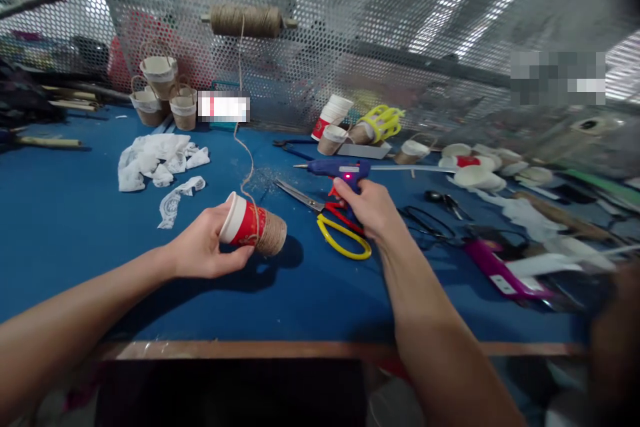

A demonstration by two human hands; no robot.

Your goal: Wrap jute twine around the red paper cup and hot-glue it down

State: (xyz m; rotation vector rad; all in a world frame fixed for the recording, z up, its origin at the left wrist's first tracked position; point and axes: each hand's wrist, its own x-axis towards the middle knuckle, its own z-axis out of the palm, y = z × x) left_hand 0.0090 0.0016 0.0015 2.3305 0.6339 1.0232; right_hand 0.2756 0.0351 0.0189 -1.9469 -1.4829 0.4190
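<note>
My left hand (210, 245) is closed around a red and white paper cup (246, 221) tilted on its side, its base half wrapped in twine. From the cup the loose twine (245, 147) runs up to a spool (246, 21) mounted on the mesh. Wrapped round the handle of a blue glue gun (345, 172), my right hand (367, 203) keeps the nozzle pointing left, with a red light lit on its body. Scissors with yellow and red handles (345, 250) lie open on the table under the glue gun, between both hands.
White lace pieces (155, 157) lie on the blue table (200, 310) at left. Twine-covered cups with handles (160, 77) stand behind them. A cup stack (333, 113) and pliers (295, 144) are at the back. A purple power strip (505, 273) and black cords (427, 223) lie right.
</note>
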